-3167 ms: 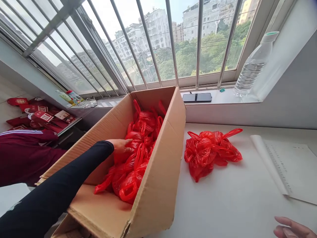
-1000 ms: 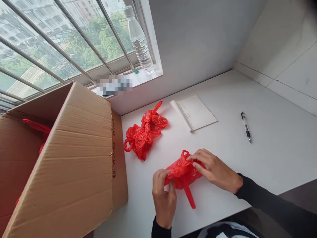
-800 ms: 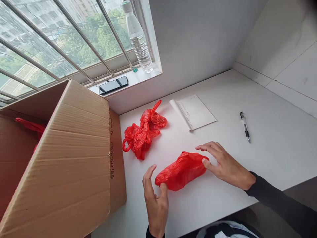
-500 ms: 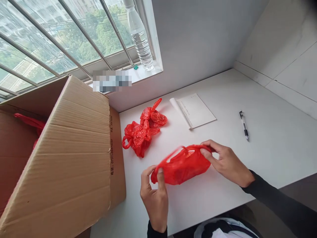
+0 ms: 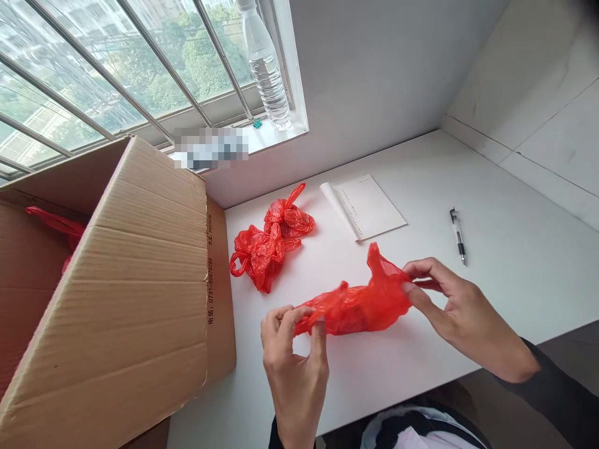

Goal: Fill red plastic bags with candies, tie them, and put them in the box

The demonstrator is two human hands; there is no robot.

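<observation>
A thin red plastic bag is stretched between my two hands, low over the white table. My left hand pinches its left end between thumb and fingers. At the opposite end, my right hand grips the bag's edge with thumb and forefinger. One handle loop stands up near the right end. Whatever the bag contains, if anything, cannot be made out. Beyond it lie two knotted red plastic bags, crumpled against each other.
A large open cardboard box with red plastic inside stands on the left. Behind the bag lie a notepad and, farther right, a pen on the white table. A water bottle stands on the windowsill.
The bag's right end has moved a little right with my right hand, and a handle loop now sticks up. The left hand keeps its hold at nearly the same place.
</observation>
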